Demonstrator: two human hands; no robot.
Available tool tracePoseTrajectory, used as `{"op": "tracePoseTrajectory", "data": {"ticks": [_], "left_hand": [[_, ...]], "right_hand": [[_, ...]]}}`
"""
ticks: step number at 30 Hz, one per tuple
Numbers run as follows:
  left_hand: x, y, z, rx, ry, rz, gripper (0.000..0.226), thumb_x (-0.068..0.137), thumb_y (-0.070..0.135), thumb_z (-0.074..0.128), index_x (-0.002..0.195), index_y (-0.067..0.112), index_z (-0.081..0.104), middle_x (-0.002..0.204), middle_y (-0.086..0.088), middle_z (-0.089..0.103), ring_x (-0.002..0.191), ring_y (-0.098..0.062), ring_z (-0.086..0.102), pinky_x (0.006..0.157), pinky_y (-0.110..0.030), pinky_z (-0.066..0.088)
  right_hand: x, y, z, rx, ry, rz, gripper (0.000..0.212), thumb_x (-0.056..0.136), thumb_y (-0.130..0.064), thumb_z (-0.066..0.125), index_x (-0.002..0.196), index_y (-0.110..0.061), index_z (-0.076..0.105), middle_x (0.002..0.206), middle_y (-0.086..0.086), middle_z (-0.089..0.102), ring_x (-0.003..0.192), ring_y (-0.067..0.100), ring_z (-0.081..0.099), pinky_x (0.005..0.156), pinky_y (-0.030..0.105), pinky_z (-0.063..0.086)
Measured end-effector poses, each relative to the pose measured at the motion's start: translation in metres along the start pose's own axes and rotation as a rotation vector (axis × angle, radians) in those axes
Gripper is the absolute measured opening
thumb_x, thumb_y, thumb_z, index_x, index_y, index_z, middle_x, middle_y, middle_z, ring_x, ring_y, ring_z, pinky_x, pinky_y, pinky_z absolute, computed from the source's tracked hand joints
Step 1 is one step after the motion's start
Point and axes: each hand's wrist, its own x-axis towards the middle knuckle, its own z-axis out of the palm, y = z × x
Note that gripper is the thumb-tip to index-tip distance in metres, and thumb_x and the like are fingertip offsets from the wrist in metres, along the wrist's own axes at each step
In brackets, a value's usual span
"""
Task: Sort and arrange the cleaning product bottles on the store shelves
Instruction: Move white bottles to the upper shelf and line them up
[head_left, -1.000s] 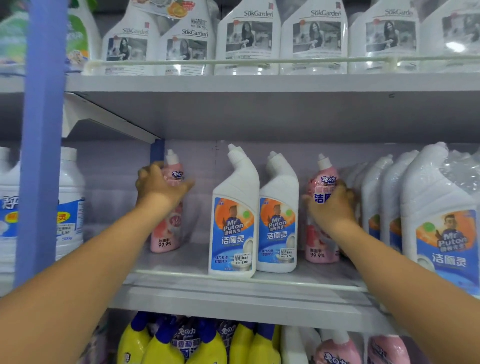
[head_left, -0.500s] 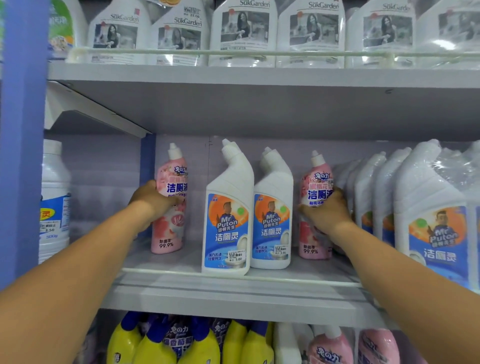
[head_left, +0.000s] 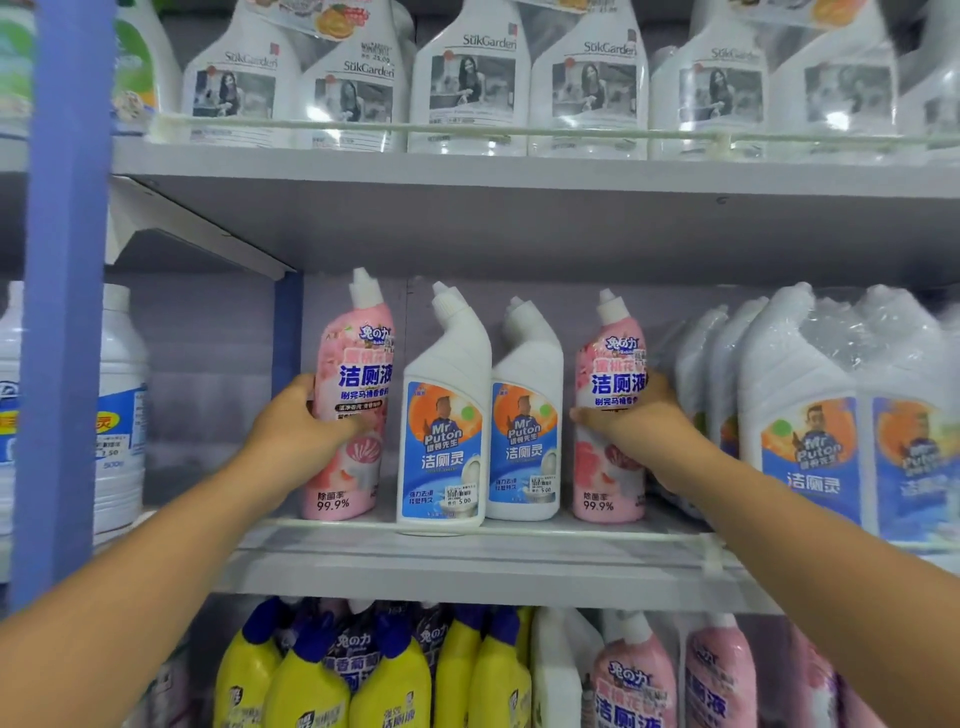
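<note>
Middle shelf (head_left: 467, 558), head view. My left hand (head_left: 296, 421) is wrapped around the waist of the left pink toilet-cleaner bottle (head_left: 350, 410); my right hand (head_left: 636, 415) is wrapped around the right pink toilet-cleaner bottle (head_left: 610, 415). Both grips are closed on their bottles. Each bottle stands upright on the shelf, base down, long axis running 12 to 6 o'clock, cap at 12. Two white Mr Puton bottles (head_left: 441, 421) stand between the pink pair, at 3 o'clock from my left grip and 9 o'clock from my right. The pink pair is thus split by the white pair. In my judgement, grouping like with like turns on this gap: either hand is equally near, and a pink bottle must lift clear toward 6 o'clock, over the shelf's front rail (head_left: 519, 527), before crossing. Shrink-wrapped white bottles (head_left: 800, 415) crowd my right grip at 3 o'clock.
</note>
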Motion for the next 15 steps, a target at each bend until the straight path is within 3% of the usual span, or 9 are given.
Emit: {"op": "tracePoseTrajectory", "data": {"ticks": [4, 9, 11, 15], "left_hand": [[-0.011, 0.01, -0.003, -0.072, 0.052, 0.084, 0.044, 0.078, 0.022, 0.088, 0.11, 0.032, 0.06, 0.101, 0.009, 0.074, 0.092, -0.017, 0.073, 0.084, -0.04, 0.059], [-0.044, 0.063, -0.014, -0.183, 0.136, 0.282, 0.04, 0.08, 0.02, 0.086, 0.108, 0.036, 0.063, 0.09, 0.029, 0.074, 0.08, 0.007, 0.071, 0.07, -0.026, 0.056], [-0.063, 0.085, -0.017, -0.194, 0.136, 0.332, 0.039, 0.079, 0.024, 0.086, 0.108, 0.037, 0.064, 0.092, 0.031, 0.073, 0.08, 0.008, 0.071, 0.066, -0.022, 0.054], [-0.11, 0.109, -0.012, -0.325, 0.04, 0.395, 0.031, 0.073, 0.031, 0.085, 0.096, 0.042, 0.068, 0.092, 0.024, 0.076, 0.077, 0.003, 0.073, 0.056, -0.017, 0.057]], "right_hand": [[-0.029, -0.012, -0.018, 0.126, 0.002, -0.107, 0.051, 0.068, -0.037, 0.092, 0.107, -0.031, 0.059, 0.096, -0.006, 0.073, 0.089, 0.017, 0.072, 0.081, 0.039, 0.06], [-0.066, -0.048, -0.049, 0.18, 0.041, -0.319, 0.059, 0.069, -0.039, 0.09, 0.116, -0.038, 0.055, 0.099, -0.015, 0.072, 0.086, 0.004, 0.071, 0.077, 0.039, 0.063], [-0.085, -0.061, -0.058, 0.206, 0.008, -0.4, 0.06, 0.07, -0.038, 0.091, 0.116, -0.046, 0.054, 0.097, -0.022, 0.071, 0.085, -0.003, 0.07, 0.07, 0.031, 0.063], [-0.122, -0.066, -0.078, 0.258, -0.019, -0.449, 0.062, 0.07, -0.04, 0.089, 0.123, -0.044, 0.057, 0.1, -0.027, 0.071, 0.086, -0.013, 0.066, 0.058, 0.013, 0.056]]}}
